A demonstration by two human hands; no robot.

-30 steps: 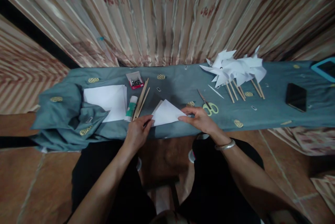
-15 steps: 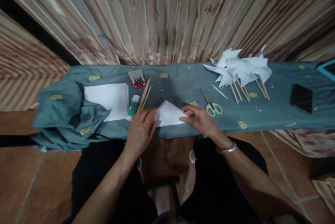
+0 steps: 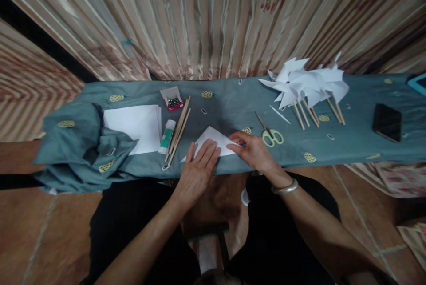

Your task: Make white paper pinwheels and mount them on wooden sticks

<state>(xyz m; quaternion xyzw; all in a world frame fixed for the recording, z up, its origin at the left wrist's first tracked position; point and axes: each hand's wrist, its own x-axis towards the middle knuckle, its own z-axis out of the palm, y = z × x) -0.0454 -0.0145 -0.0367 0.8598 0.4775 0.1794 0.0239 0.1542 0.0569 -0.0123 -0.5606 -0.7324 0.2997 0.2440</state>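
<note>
A sheet of white paper (image 3: 223, 142), folded into a triangle, lies at the front edge of the cloth-covered table. My left hand (image 3: 199, 167) rests flat on its left half, fingers stretched out over the paper. At its right corner, my right hand (image 3: 251, 149) pinches the paper between thumb and fingers. Green-handled scissors (image 3: 270, 135) lie just beyond my right hand. Left of the paper are several wooden sticks (image 3: 179, 129) and a green and white glue stick (image 3: 167, 136).
A stack of white paper (image 3: 133, 125) sits at the left beside bunched cloth (image 3: 76, 143). Behind the sticks stands a small open box of metal pins (image 3: 172, 99). White paper pinwheels (image 3: 306, 85) on sticks lie at the back right, a black phone (image 3: 387, 122) farther right.
My left hand has moved right, from the paper's left corner onto its middle, and its fingers have flattened. My right hand still grips the right corner.
</note>
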